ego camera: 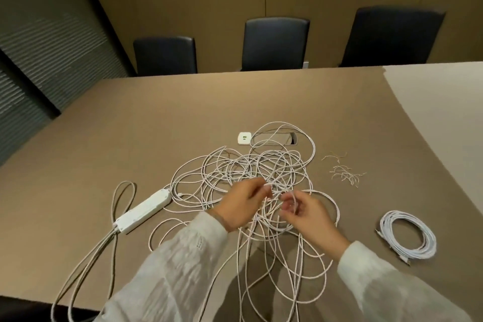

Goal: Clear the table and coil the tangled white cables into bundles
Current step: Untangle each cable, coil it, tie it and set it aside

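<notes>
White tangled cables [243, 167] on table [130, 123]; both hands [274, 204] seemingly pinching strands; coiled bundle [407, 235] apart.

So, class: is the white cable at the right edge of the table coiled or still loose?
Coiled. The white cable lies in a neat round bundle on the table, apart from the tangled cables that both hands are working on.

One view only, head cam, wide-angle, worn by the person. Looks fwd & down over the near edge of the table [104, 123], close above the left hand [244, 205] and right hand [304, 210] at frame centre. Far side w/ three chairs [275, 43] and the wall shows up top. Edges bend w/ lens distortion.
</notes>
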`<action>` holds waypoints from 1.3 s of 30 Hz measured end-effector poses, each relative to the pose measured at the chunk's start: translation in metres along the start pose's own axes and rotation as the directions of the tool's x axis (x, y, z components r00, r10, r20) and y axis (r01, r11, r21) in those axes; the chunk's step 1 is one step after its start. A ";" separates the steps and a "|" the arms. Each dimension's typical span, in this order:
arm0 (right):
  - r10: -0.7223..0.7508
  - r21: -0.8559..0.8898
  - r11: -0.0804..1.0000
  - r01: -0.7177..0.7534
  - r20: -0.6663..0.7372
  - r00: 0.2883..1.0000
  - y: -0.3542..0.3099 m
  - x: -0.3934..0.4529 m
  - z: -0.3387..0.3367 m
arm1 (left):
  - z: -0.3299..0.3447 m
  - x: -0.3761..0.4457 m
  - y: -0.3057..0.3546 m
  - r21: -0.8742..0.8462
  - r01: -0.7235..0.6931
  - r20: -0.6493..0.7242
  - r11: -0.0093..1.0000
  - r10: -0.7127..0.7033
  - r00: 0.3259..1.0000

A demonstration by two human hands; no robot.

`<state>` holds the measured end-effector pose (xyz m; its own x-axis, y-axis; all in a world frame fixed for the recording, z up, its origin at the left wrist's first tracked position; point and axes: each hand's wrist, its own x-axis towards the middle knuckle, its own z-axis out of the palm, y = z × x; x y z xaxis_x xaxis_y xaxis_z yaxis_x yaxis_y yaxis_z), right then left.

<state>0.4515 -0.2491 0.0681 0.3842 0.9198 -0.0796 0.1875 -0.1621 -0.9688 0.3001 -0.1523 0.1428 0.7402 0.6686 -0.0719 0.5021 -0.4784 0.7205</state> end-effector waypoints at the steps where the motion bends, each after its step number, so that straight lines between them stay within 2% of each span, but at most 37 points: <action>1: 0.028 -0.021 0.999 -0.027 0.039 0.999 0.001 0.000 0.002 | -0.014 0.000 0.007 -0.102 -0.005 -0.018 0.995 0.003 1.000; 4: 0.026 -0.144 0.990 0.001 0.190 0.981 -0.001 -0.001 0.017 | -0.060 -0.009 0.027 -0.431 -0.034 -0.075 0.902 0.002 0.997; 6: 0.024 -0.263 0.963 0.059 0.303 0.953 -0.007 -0.001 0.030 | -0.087 -0.021 0.038 -0.588 -0.072 -0.105 0.806 0.012 0.994; 8: 0.034 -0.323 0.942 0.085 0.347 0.937 -0.011 0.003 0.043 | -0.112 -0.033 0.044 -0.697 -0.105 -0.131 0.709 0.018 0.991; 10: 0.049 -0.318 0.946 0.065 0.341 0.939 -0.016 0.006 0.053 | -0.126 -0.042 0.042 -0.758 -0.121 -0.165 0.641 -0.008 0.986; 13: 0.002 -0.260 0.963 0.071 0.270 0.963 -0.034 0.006 0.060 | -0.134 -0.044 0.024 -0.768 -0.097 -0.214 0.633 -0.111 0.971; 16: -0.129 -0.305 0.925 0.228 0.313 0.941 -0.067 0.006 0.060 | -0.132 -0.041 -0.001 -0.799 0.020 -0.160 0.601 -0.245 0.956; 17: -0.192 -0.359 0.877 0.319 0.347 0.918 -0.076 0.008 0.058 | -0.131 -0.040 -0.007 -0.808 0.072 -0.107 0.585 -0.266 0.958; 19: -0.335 -0.467 0.717 0.518 0.421 0.843 -0.096 0.015 0.056 | -0.128 -0.040 -0.015 -0.798 0.163 0.011 0.581 -0.257 0.966; 22: -0.564 -0.595 0.380 0.708 0.458 0.687 -0.117 0.032 0.049 | -0.123 -0.038 -0.016 -0.721 0.247 0.121 0.648 -0.234 0.965; 24: -0.611 -0.662 0.239 0.711 0.466 0.640 -0.132 0.042 0.044 | -0.118 -0.035 -0.013 -0.684 0.279 0.139 0.674 -0.255 0.957; 28: -0.574 -0.772 0.053 0.633 0.495 0.652 -0.145 0.058 0.047 | -0.112 -0.027 -0.007 -0.667 0.339 0.166 0.663 -0.312 0.936; 29: -0.562 -0.773 0.055 0.632 0.499 0.660 -0.145 0.060 0.049 | -0.112 -0.026 -0.005 -0.684 0.349 0.192 0.640 -0.304 0.933; 30: -0.536 -0.756 0.124 0.643 0.494 0.684 -0.145 0.061 0.050 | -0.112 -0.025 -0.003 -0.701 0.354 0.210 0.619 -0.294 0.932; 32: -0.473 -0.686 0.351 0.637 0.458 0.753 -0.144 0.064 0.047 | -0.113 -0.024 -0.001 -0.724 0.348 0.204 0.596 -0.298 0.933; 33: -0.437 -0.659 0.435 0.614 0.442 0.783 -0.143 0.067 0.045 | -0.114 -0.023 -0.001 -0.735 0.342 0.189 0.586 -0.307 0.933; 34: -0.400 -0.648 0.473 0.596 0.445 0.801 -0.141 0.069 0.043 | -0.115 -0.023 -0.002 -0.748 0.336 0.179 0.572 -0.314 0.932; 39: -0.292 -0.668 0.446 0.596 0.521 0.802 -0.137 0.069 0.040 | -0.111 -0.017 -0.008 -0.757 0.333 0.166 0.563 -0.327 0.930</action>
<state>0.4156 -0.1494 0.1859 -0.2173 0.9713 0.0968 0.9164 0.2372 -0.3225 0.2340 -0.0972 0.2147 0.5987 0.6838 -0.4171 0.1906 0.3841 0.9034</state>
